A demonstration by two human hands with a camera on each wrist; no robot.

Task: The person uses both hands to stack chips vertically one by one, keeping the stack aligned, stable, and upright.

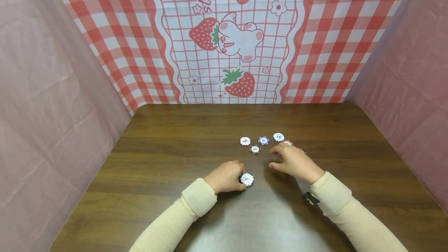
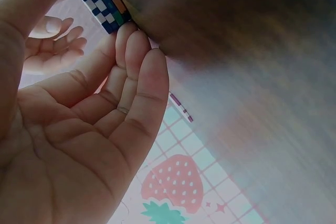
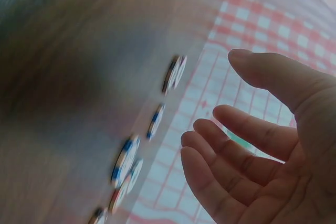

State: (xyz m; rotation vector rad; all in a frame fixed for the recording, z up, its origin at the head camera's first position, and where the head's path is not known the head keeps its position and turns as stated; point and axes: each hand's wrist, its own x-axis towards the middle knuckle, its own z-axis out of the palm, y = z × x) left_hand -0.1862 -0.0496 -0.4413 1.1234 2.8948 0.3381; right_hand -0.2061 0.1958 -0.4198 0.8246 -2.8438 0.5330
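Note:
My left hand point(image 1: 225, 176) grips a small stack of poker chips point(image 1: 247, 179) between thumb and fingers, low at the middle of the table. The top chip is white and marked 5; dark blue, green and orange edges show on the stack point(image 2: 105, 6) in the left wrist view. My right hand point(image 1: 295, 160) hovers over the right end of the loose chips, thumb and fingers apart, holding nothing. Beside it lie a red-edged chip point(image 1: 288, 142) and a light chip marked 10 point(image 1: 278, 137). The hand partly covers other chips beneath it.
Left of the right hand lie a blue chip point(image 1: 264, 140), a black chip point(image 1: 255, 149) and a pink-and-white chip point(image 1: 245, 141). The brown wooden table point(image 1: 168, 143) meets a strawberry-print cloth point(image 1: 241, 49) at its back. Pink cloth hangs along both sides.

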